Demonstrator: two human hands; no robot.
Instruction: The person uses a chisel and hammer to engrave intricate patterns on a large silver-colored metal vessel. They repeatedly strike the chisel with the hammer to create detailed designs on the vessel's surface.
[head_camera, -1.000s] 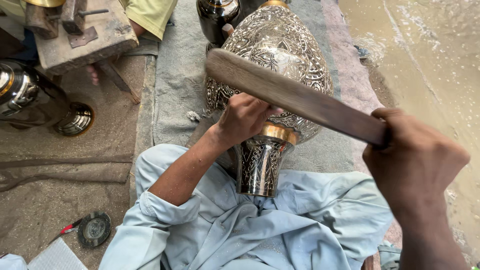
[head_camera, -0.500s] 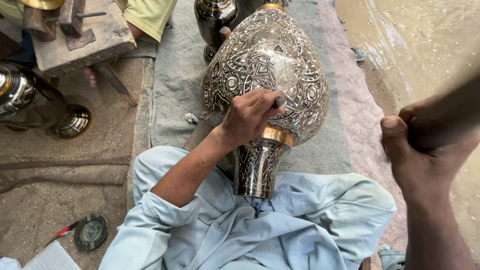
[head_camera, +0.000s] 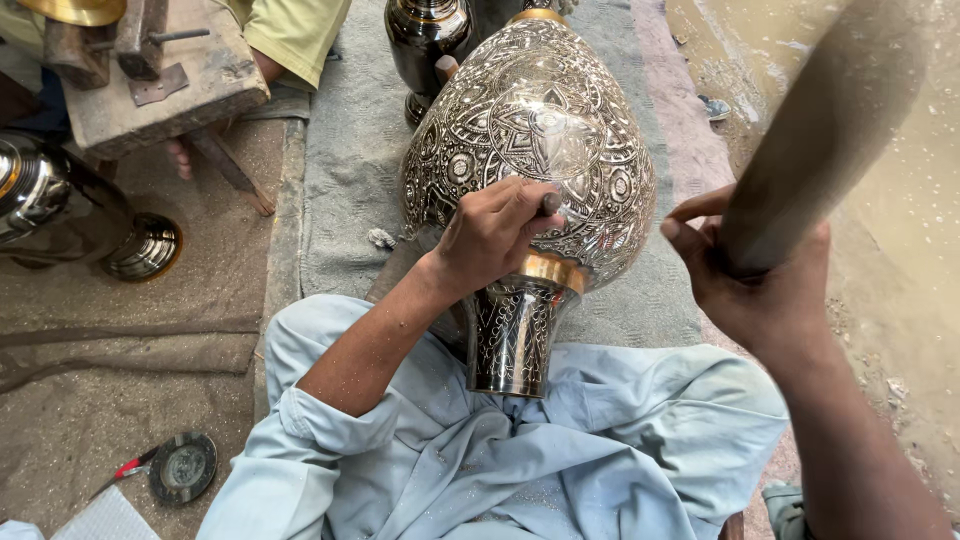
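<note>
A large engraved metal vase (head_camera: 540, 130) lies on its side across my lap, its dark neck (head_camera: 512, 335) with a gold band toward me. My left hand (head_camera: 492, 235) rests on the vase's lower body and is shut on a small metal chisel (head_camera: 550, 203), whose tip touches the patterned surface. My right hand (head_camera: 765, 290) is raised to the right of the vase and grips a thick wooden stick (head_camera: 830, 120) that points up and away, blurred by motion. My pale blue sleeves and clothing fill the bottom of the view.
A second dark vase (head_camera: 428, 45) stands behind the big one on a grey cloth (head_camera: 350, 150). At left are a wooden block with metal tools (head_camera: 160, 75), a shiny metal vessel (head_camera: 60, 205), another person's yellow-green garment (head_camera: 295, 30), and a round disc (head_camera: 182, 467) on the ground.
My right hand has swung the wooden stick from lying across the vase up and out to the right. My left hand stays on the vase with the chisel.
</note>
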